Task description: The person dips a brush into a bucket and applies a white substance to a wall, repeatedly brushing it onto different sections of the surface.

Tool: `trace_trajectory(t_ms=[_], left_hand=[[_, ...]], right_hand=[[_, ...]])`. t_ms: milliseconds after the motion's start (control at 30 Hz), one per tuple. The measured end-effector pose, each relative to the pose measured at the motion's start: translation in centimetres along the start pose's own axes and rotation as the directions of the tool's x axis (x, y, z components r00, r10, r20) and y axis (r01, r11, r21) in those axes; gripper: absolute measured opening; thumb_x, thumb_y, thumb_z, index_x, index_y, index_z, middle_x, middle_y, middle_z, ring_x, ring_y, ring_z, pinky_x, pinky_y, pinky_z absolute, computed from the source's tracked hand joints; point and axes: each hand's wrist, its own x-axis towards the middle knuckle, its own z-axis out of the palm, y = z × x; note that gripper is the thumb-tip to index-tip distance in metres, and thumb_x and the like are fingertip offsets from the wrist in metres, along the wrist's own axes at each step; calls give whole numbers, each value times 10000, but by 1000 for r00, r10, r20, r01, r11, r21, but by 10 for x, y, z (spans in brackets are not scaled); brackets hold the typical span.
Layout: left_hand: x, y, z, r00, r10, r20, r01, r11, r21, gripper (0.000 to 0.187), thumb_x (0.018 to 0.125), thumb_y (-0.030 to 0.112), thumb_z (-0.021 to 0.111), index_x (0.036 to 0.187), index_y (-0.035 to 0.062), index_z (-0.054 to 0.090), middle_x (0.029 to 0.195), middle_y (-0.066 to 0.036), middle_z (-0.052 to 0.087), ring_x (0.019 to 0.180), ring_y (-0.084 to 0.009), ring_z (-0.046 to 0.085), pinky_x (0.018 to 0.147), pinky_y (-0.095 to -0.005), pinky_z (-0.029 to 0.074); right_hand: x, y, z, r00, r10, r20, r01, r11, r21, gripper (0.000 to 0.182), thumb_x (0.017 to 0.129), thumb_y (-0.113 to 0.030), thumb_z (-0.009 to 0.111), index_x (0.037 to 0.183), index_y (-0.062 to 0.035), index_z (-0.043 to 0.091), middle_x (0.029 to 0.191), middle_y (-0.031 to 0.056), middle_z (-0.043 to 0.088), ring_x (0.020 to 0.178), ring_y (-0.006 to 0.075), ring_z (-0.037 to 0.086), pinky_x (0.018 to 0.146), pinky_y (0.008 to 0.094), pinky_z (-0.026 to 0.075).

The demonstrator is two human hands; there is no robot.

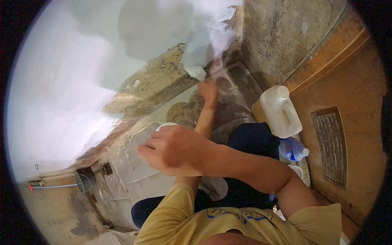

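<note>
My left hand (209, 92) is closed around a white, blurred tool (196, 73), probably a brush or scraper, low against the wall. Wet-looking white and grey coating (155, 32) covers much of this wall, above a bare, stained strip (157, 79). Nearer the camera, my right hand (173, 149) is curled into a grip. A white rim (166, 125) shows just beyond its knuckles; the rest of that container is hidden behind the hand.
To the right stand a large white jug (279, 112), a blue-labelled bottle (293, 149) and a white cup (297, 170), beside an orange-brown panel with a vent (330, 147). A dark bucket (85, 181) is at far left. My knees are bent over the tiled floor (149, 183).
</note>
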Motion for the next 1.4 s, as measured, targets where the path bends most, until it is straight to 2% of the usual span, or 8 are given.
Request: trace_trajectory(t_ms=[200,267,400,600,633,733,1000,1400], left_hand=[[-24,142,-1,965,168,200,-122,967,-222,286,852,166,520,768,-102,575,778,-286,605,780,-464,588,678,-501,446],[-45,171,-14,878,478,-21,-478,877,-54,256,868,145,485,815,-101,534,748,-314,574,737,-465,570,679,-527,420],[-57,150,-42,766,641,48,-622,759,-195,261,906,158,449,911,-90,531,793,-320,573,807,-481,553,724,-521,416],[-22,89,-173,588,497,638,-608,792,-57,392,944,326,447,861,-23,608,655,-145,567,610,-262,557,604,-415,433],[-23,104,-209,636,217,741,-547,804,234,335,929,246,435,800,-29,577,771,-283,553,763,-468,536,690,-502,412],[-11,103,-296,476,139,869,-720,628,294,316,871,233,522,729,-43,584,702,-270,549,677,-423,543,629,-477,415],[-32,43,-354,625,-116,772,-741,224,634,180,665,167,676,748,8,657,801,-198,650,788,-367,642,683,-426,526],[-38,-124,-276,419,-52,906,-884,203,420,184,820,131,534,851,57,699,898,-153,682,839,-322,676,665,-420,552]], right_hand=[[2,-6,7,1000,-14,-25,14,1000,8,97,734,-132,577,752,-66,508,640,49,545,647,215,585,597,331,477],[2,-9,5,999,-20,-32,21,1000,12,100,731,-133,578,751,-65,508,636,49,542,649,216,583,597,333,476],[1,-12,-1,999,-43,-23,43,999,5,111,723,-133,576,772,-56,514,663,51,545,675,217,585,618,327,476],[-5,-33,-20,996,-76,35,78,995,-54,135,741,-145,560,829,-45,548,709,68,556,710,219,595,640,334,478],[-8,-36,-25,994,-95,49,98,993,-59,136,748,-152,556,834,-47,558,718,77,561,718,220,599,642,343,479],[-28,-26,-26,971,-45,237,50,999,-17,131,768,-170,550,814,-49,569,726,111,576,729,251,602,655,379,478],[-57,10,-65,760,432,486,-209,870,-447,100,793,-146,564,796,-47,576,765,159,584,783,329,594,706,440,465],[-42,-31,-51,679,490,546,-193,838,-511,237,822,-190,593,951,4,550,838,162,615,834,323,592,747,412,474]])
